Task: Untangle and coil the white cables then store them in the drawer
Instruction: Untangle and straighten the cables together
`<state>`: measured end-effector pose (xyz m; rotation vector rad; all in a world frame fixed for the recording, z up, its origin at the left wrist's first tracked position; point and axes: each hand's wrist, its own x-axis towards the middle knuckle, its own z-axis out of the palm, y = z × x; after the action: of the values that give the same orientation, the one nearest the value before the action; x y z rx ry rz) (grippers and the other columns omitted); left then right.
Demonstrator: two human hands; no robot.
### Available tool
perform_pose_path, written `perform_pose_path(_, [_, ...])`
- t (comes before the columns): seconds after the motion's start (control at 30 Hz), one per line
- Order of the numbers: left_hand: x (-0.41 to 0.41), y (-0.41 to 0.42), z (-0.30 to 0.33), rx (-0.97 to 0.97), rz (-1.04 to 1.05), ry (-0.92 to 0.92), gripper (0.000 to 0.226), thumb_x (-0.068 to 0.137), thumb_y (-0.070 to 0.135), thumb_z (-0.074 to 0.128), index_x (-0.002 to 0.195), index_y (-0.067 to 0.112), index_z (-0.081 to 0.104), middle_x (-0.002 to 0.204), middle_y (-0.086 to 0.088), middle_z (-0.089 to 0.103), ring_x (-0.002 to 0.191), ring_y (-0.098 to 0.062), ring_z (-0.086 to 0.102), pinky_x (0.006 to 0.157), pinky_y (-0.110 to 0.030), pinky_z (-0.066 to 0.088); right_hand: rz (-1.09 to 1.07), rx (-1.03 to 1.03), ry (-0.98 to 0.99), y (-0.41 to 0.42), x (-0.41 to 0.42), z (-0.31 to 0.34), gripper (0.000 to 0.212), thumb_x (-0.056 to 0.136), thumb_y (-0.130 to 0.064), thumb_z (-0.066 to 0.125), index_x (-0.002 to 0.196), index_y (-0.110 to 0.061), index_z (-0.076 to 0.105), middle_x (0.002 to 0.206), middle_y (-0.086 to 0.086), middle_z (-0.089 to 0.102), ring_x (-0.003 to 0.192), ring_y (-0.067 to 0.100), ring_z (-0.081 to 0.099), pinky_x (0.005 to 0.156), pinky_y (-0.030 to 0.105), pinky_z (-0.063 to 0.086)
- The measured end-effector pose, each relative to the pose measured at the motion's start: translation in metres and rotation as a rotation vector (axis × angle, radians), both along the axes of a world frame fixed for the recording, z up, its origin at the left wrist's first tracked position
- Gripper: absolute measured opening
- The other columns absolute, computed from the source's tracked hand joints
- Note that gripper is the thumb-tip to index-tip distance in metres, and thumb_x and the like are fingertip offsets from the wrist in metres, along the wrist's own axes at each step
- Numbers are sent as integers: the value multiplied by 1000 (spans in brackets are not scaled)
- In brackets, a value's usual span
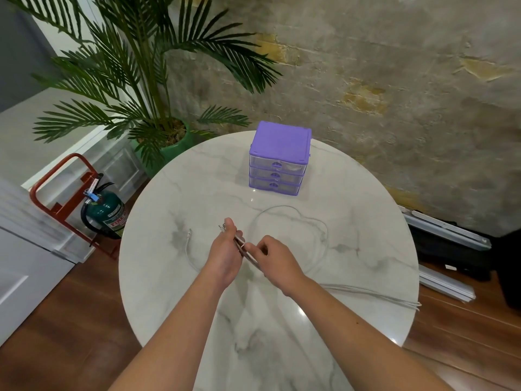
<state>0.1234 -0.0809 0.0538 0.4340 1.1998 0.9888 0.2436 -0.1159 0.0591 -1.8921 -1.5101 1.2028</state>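
Both hands meet over the middle of the surface (pixel 366 249), and the grip is shared. Left hand (pixel 225 251) has its fingers curled round a short bundle of white cable (pixel 290 214), with a plug end (pixel 222 227) poking out above the thumb. Right hand (pixel 272 256) pinches the same strands just beside it, fingers bent in tight, so both are closed on cable rather than empty.

From the grip outward, a thin loop runs forward and round to the right in a wide ring lying flat on the marble. Another strand leaves leftward and ends in a free plug (pixel 189 232) near the left edge. Further strands (pixel 380 294) trail to the right, and their tips hang just past the rim.

Those overhanging ends are the first risk, as I judge it: a pull from the hands could drag them sideways or let them slip off the edge, and their weight would then tug the bundle. The wide ring is the second: if it is drawn in fast it may twist on itself or catch the other strands and make a fresh knot. How many separate cables are in the bundle I cannot tell, so winding may bind two together. White on pale marble also makes a crossing easy to miss.

The drawer unit (pixel 279 162) stands at the far side, well apart from the hands, with all three drawers closed; the top one seems to hold something pale already. With both hands occupied, opening one will need a hand freed, and a loose coil could spring open then.
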Motion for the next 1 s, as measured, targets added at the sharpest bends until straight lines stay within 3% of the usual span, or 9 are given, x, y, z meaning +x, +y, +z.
perform_pose_path(0.2, [6, -4, 6, -11, 83, -185, 44, 100, 46, 38, 70, 14, 43, 60, 2, 43, 60, -14, 43, 68, -26, 40, 64, 49, -332, -2, -2, -3, 53, 93, -64, 37, 58, -25, 40, 85, -4, 44, 72, 17, 48, 56, 30, 35])
perform_pose_path(0.37, [6, -7, 9, 15, 123, -184, 45, 99, 50, 38, 67, 20, 33, 47, 6, 34, 48, -10, 40, 71, -27, 41, -55, -13, -260, -1, -7, -2, 67, 85, -70, 48, 48, -17, 31, 62, -4, 33, 50, 16, 35, 47, 29, 24])
perform_pose_path(0.43, [5, -6, 9, 28, 159, -211, 43, 98, 51, 40, 69, 20, 33, 51, 5, 27, 47, -10, 35, 73, -28, 44, -60, -1, -229, -2, -6, -5, 64, 84, -71, 48, 52, -17, 35, 65, -3, 38, 52, 17, 39, 48, 29, 28])
perform_pose_path(0.57, [7, -2, 8, 25, 265, -292, 40, 98, 48, 44, 72, 19, 34, 55, 5, 21, 46, -10, 27, 74, -29, 47, 56, -47, -70, -13, 1, -18, 38, 98, -55, 34, 84, -21, 39, 80, 0, 56, 66, 22, 53, 64, 40, 47])
perform_pose_path(0.63, [8, -1, 8, 21, 291, -292, 37, 99, 42, 46, 72, 17, 36, 54, 6, 21, 42, -9, 25, 66, -26, 45, 110, -24, -98, -19, 6, -22, 29, 100, -51, 30, 93, -24, 35, 86, 6, 66, 71, 30, 62, 69, 47, 53])
perform_pose_path(0.73, [9, 0, 8, 0, 339, -338, 31, 101, 26, 48, 74, 15, 41, 51, 6, 23, 38, -8, 28, 59, -23, 40, 101, 47, -220, -21, 17, -20, 31, 99, -56, 31, 95, -25, 34, 77, 6, 68, 60, 28, 60, 63, 41, 51])
perform_pose_path(0.87, [10, 6, 8, -25, 428, -429, 30, 103, 22, 45, 74, 15, 41, 50, 5, 22, 40, -9, 23, 49, -20, 41, 92, 113, -384, -21, 41, -15, 51, 94, -65, 32, 83, -19, 50, 73, 1, 67, 70, 22, 62, 67, 38, 51])
perform_pose_path(1.0, [20, 6, 7, -41, 448, -420, 32, 104, 28, 42, 74, 15, 41, 51, 4, 25, 40, -9, 26, 58, -24, 45, 115, 117, -440, -24, 61, -12, 59, 93, -67, 33, 63, -18, 41, 60, -2, 53, 65, 17, 54, 62, 34, 42])
